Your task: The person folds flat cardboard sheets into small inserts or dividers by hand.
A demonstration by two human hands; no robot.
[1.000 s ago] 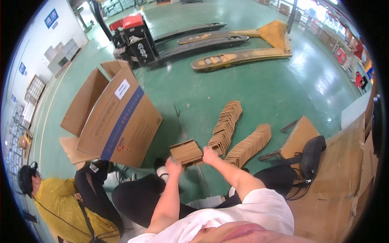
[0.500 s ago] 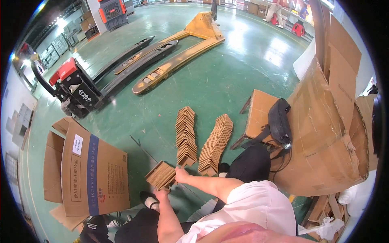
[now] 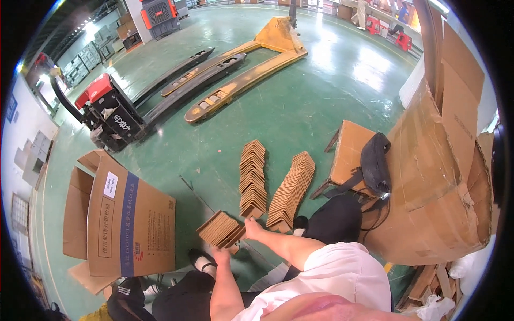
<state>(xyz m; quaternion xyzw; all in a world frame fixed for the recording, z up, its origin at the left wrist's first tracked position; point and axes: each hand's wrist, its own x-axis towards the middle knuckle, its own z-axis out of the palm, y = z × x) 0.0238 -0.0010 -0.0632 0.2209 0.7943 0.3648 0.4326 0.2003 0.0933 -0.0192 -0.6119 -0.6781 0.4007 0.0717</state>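
Observation:
A short row of folded cardboard pieces [image 3: 216, 229] lies on the floor in front of me, between my hands. My left hand [image 3: 220, 254] is closed at its near end, gripping the edge of a bent cardboard piece [image 3: 234, 241]. At the right side of the same piece, my right hand [image 3: 253, 229] is closed too; its fingertips are partly hidden. Just beyond the right hand runs a long row of nested V-shaped cardboard pieces [image 3: 252, 179]. A second such row [image 3: 290, 192] stands to its right.
A tall printed carton [image 3: 131, 224] with open flaps stands at left. At right are a low stool [image 3: 348, 152] with a black waist bag [image 3: 375, 163] and a large worn cardboard box [image 3: 423, 182]. Farther off sit a yellow pallet jack [image 3: 246, 75] and a red-and-black one [image 3: 112, 117].
The whole view has shifted slightly, so the scene sits farther right in the picture. Both hands keep nearly the same place at the cardboard pieces.

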